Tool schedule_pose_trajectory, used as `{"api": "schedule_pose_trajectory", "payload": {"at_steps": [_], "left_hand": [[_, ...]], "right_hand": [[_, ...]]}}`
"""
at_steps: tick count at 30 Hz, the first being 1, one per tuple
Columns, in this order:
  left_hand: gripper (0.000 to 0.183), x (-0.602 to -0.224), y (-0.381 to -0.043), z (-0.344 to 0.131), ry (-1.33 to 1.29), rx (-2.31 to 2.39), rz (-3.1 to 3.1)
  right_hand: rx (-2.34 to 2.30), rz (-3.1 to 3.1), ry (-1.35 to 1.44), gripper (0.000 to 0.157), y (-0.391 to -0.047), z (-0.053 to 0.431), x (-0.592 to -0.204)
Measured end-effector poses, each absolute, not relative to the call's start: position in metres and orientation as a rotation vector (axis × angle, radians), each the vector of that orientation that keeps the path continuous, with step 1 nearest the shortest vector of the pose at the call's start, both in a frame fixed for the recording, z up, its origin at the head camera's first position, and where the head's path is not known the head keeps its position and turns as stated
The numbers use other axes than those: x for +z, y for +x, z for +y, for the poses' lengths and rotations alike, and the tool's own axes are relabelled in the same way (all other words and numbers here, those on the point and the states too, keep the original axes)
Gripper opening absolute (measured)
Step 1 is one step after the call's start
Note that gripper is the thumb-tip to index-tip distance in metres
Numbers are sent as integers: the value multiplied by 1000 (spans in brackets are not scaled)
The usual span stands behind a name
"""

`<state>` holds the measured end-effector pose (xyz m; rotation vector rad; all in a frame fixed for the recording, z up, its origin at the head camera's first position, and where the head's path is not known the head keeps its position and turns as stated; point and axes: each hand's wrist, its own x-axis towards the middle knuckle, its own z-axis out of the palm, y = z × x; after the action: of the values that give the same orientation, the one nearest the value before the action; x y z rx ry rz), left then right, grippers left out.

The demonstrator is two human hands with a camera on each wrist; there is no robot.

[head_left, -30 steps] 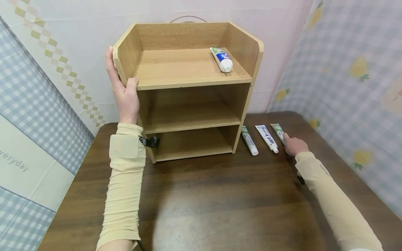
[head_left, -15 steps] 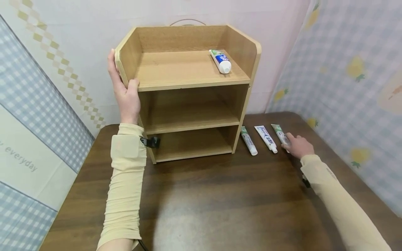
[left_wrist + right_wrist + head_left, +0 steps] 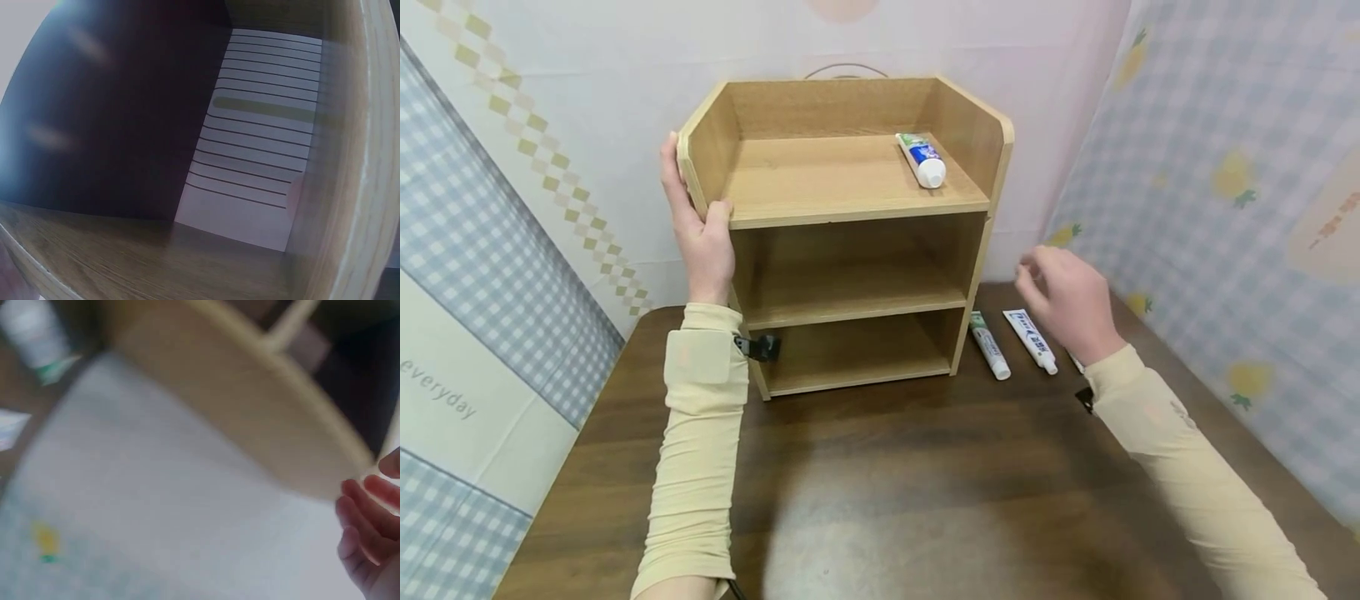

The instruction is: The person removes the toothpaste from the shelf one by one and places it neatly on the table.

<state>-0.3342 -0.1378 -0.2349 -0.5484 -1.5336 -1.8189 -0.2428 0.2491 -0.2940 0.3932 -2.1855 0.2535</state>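
Note:
My left hand [image 3: 706, 242] grips the left side panel of a three-tier wooden shelf [image 3: 857, 212], thumb at the front edge and fingers along the outside. A toothpaste tube [image 3: 922, 161] with a white cap lies on the shelf's top board, near the right side. Raised above the table right of the shelf, my right hand [image 3: 1067, 296] has loosely bent fingers and holds nothing; the right wrist view also shows its bent fingers [image 3: 369, 515] bare. Below it lie a green-and-white tube [image 3: 991, 347], a white tube [image 3: 1032, 341] and a third tube [image 3: 1076, 361], mostly hidden by the hand.
The brown table [image 3: 880, 483] extends in front of the shelf. A pale curtain hangs behind, and a checked one with pineapples [image 3: 1232, 250] on the right. The left wrist view looks into a shelf compartment [image 3: 112, 247], with a lined white surface [image 3: 262, 137] visible.
My right hand has let go of the rightmost toothpaste tube, rising off the table and moving leftward toward the shelf. My left hand keeps its grip on the side panel.

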Motion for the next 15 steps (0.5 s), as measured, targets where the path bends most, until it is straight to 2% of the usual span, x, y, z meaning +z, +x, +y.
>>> {"api": "schedule_pose_trajectory", "payload": {"at_steps": [5,10,15], "left_hand": [[78,-235,-334,-138,-545,-1819,-1543],[78,-233,-337,-132,-571,-1820,-1549],[77,-235,-340,-126,-571,-1805,-1556]], "right_hand": [[292,-2036,595,14,-249,199,-259],[240,-2062,564,19,-269,170,-218],[169,-2182,532,21,-302,165,-192]]}}
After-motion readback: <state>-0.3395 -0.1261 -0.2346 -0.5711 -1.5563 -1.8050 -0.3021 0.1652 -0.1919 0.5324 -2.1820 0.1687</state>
